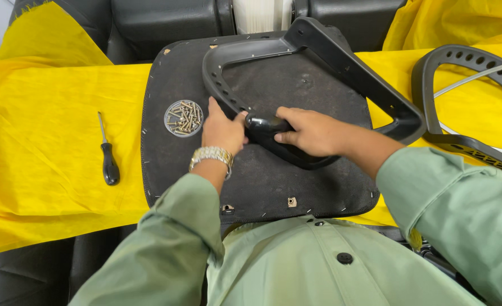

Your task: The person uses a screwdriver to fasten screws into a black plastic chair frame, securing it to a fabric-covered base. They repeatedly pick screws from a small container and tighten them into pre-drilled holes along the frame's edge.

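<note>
On the black seat base (262, 187), both hands grip a black chair armrest (341, 68).

Head view: the left hand (223, 131) presses flat against the armrest's perforated curved bar, fingers together on its outer edge; the right hand (313, 131) is wrapped around the armrest's lower end, thumb and fingers closed on it. The armrest lies across the seat base's upper right part. A round dish of screws (183, 118) sits on the base's left side, a black-handled screwdriver (108, 156) lies left of the base on yellow cloth (47, 141), and a second armrest (466, 102) lies to its right.
</note>
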